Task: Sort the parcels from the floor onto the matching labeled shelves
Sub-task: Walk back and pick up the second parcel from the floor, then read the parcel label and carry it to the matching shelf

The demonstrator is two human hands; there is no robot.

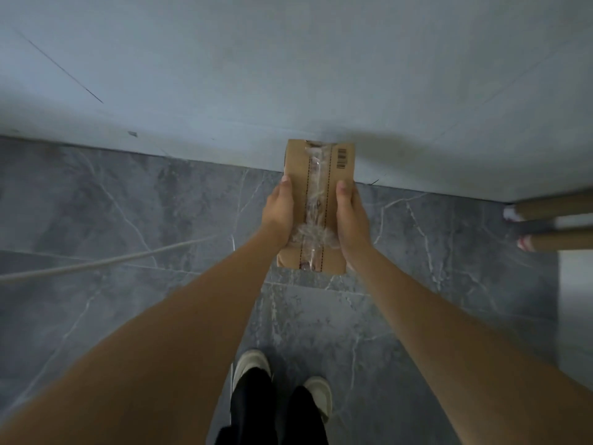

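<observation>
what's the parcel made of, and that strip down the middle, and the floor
Parcel: seemingly brown cardboard, matte tan with a printed barcode. Strip: likely clear plastic tape, glossy and wrinkled, catching light between dashed lines. Floor: looks like polished grey stone or marble-look tile, with white veins and joint lines; which one is unclear.

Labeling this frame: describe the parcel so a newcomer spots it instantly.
Above the grey marble floor, at centre frame, the left hand and right hand hold it between them. It is the flat brown cardboard parcel, with clear tape down its middle and a barcode near its far right corner.
</observation>
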